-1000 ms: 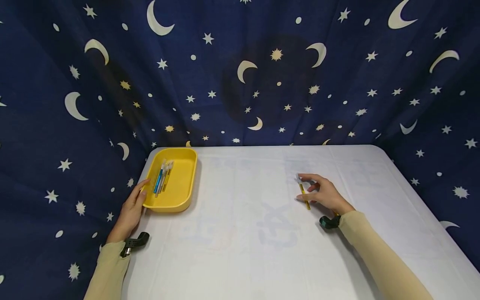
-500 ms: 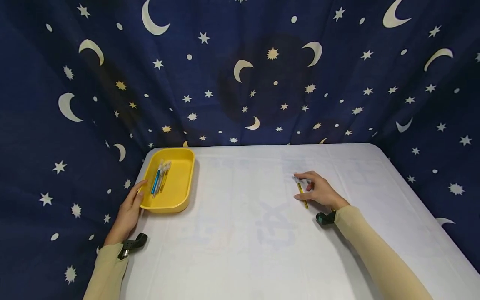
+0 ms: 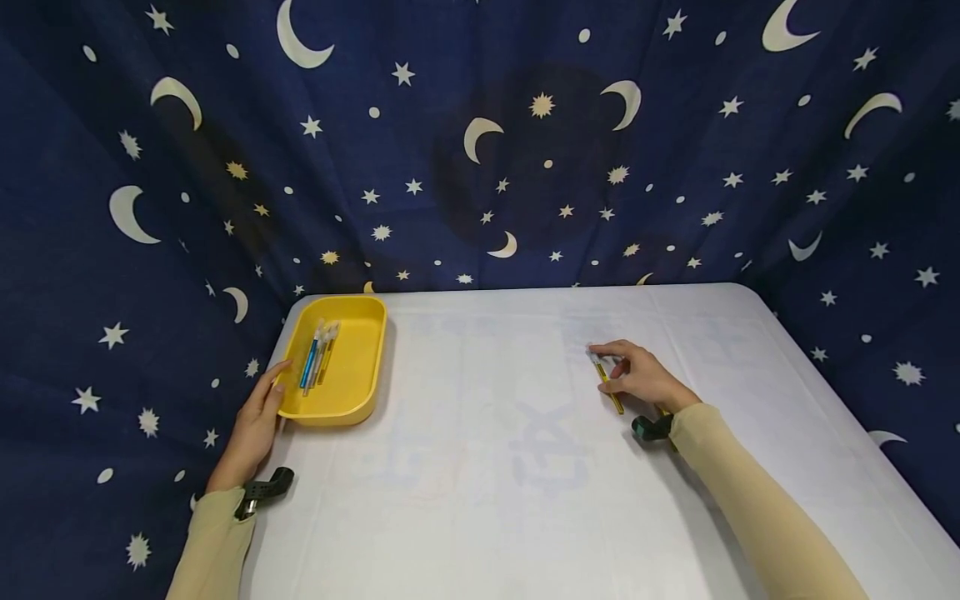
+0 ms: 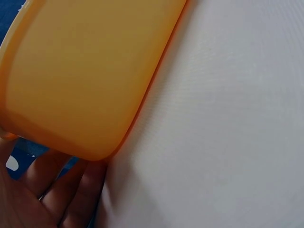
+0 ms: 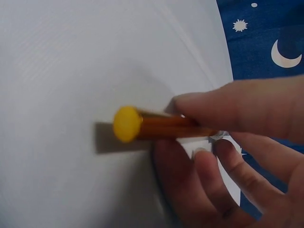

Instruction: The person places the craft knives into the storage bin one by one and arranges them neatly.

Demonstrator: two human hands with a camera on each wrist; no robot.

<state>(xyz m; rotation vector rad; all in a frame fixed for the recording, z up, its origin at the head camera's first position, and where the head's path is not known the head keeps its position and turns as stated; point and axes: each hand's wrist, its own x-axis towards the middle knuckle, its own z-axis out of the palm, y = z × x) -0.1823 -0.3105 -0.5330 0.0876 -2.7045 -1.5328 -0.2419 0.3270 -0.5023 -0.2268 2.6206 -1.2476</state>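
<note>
In the head view my right hand (image 3: 637, 372) pinches a yellow pen (image 3: 612, 397) with a clear capped end, over the right part of the table. The right wrist view shows the thumb and fingers on both sides of the pen's barrel (image 5: 166, 127), its round yellow end turned to the camera and its shadow on the cloth. My left hand (image 3: 253, 429) holds the near left corner of a yellow tray (image 3: 360, 367); in the left wrist view the fingers (image 4: 85, 190) lie against the tray's outer wall (image 4: 85, 85). Inside the tray lie several pens (image 3: 318, 358), blue, grey and yellow.
A white cloth (image 3: 450, 500) with faint marks covers the table. Dark blue curtains (image 3: 420, 150) with moons and stars stand along its back and sides. A sliver of yellow (image 3: 672, 446) shows beneath the right wrist, mostly hidden.
The pen's lower end has swung slightly right as my right thumb moved in on it. My left hand stays at the tray. The whole head view has shifted a little left.
</note>
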